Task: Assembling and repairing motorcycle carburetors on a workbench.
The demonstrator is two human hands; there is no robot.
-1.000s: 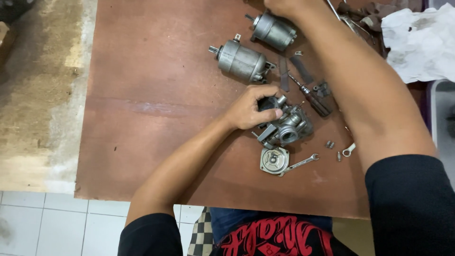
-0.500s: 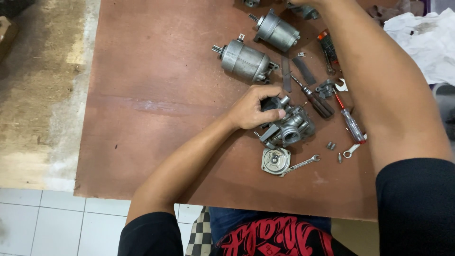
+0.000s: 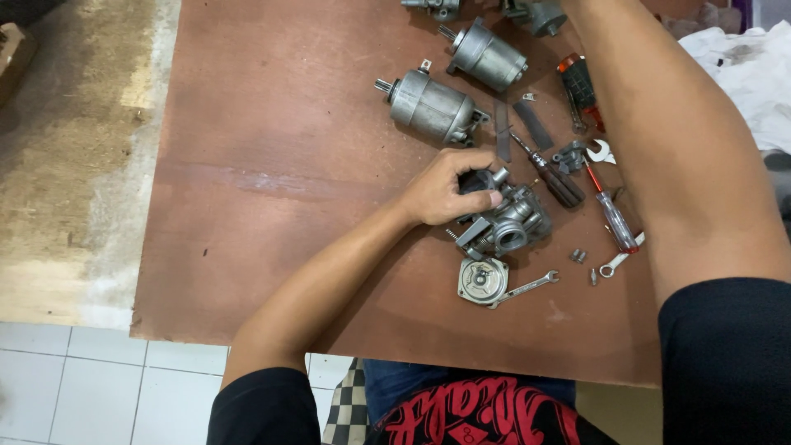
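Observation:
My left hand (image 3: 449, 185) grips the top of a grey metal carburetor body (image 3: 515, 222) that lies on the brown board. A round metal cover (image 3: 482, 280) and a small wrench (image 3: 531, 286) lie just in front of the carburetor. My right arm (image 3: 676, 156) reaches across the right side toward the far edge; its hand is out of the picture. A dark-handled screwdriver (image 3: 548, 177) and a red-and-clear-handled screwdriver (image 3: 610, 210) lie beside the carburetor.
Two grey cylindrical starter motors (image 3: 432, 105) (image 3: 488, 56) lie at the back of the brown wooden board (image 3: 264, 181). Small screws (image 3: 579, 256), another wrench (image 3: 620, 258) and a white rag (image 3: 746, 70) sit on the right. White floor tiles (image 3: 82, 379) show at the lower left.
The view has shifted, so more of the far tools now show. My right arm reaches further back. My left hand stays on the carburetor.

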